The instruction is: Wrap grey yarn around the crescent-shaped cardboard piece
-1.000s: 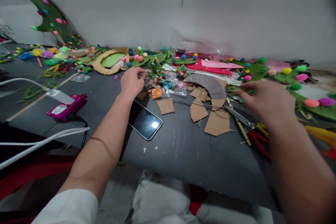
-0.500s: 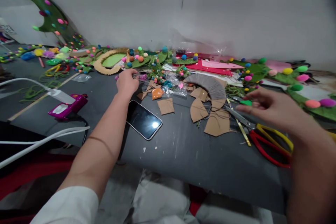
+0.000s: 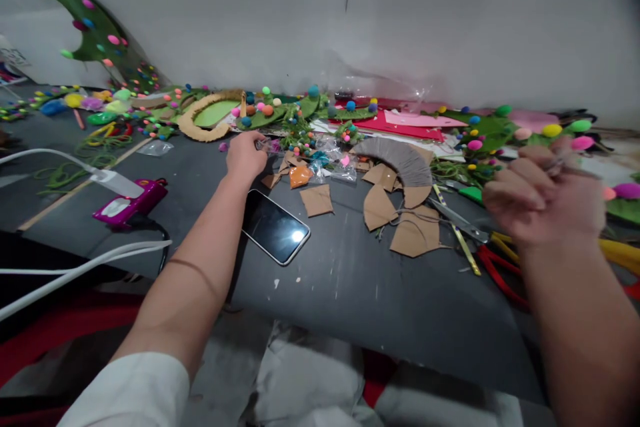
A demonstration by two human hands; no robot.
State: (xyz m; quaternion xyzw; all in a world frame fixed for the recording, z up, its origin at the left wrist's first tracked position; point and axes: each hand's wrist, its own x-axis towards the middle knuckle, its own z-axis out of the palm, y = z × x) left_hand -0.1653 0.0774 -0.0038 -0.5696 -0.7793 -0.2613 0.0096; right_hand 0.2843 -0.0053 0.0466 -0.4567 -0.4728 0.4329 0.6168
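My left hand (image 3: 247, 159) reaches to the middle of the table with its fingers closed by a purple pom-pom (image 3: 275, 145); what they hold is hidden. On the right, my right hand (image 3: 545, 197) is raised and blurred, with curled fingers around something greyish that I cannot make out. Below it lie large scissors with red and yellow handles (image 3: 500, 277). A cardboard arch wrapped in grey yarn (image 3: 393, 157) rests among cut cardboard pieces (image 3: 415, 232). Beside my left forearm lies a phone (image 3: 277, 230).
A purple device (image 3: 130, 203) with white cables (image 3: 85, 267) sits at the left. Along the wall lie a tan ring (image 3: 187, 120), green felt pieces with pom-poms (image 3: 265, 117), red sheets (image 3: 367, 123) and small plastic bags (image 3: 345, 173). A green-handled tool (image 3: 470, 193) lies near the scissors.
My right hand has risen and moved right, away from the green-handled tool, and its fingers have curled in. The left hand has shifted only slightly.
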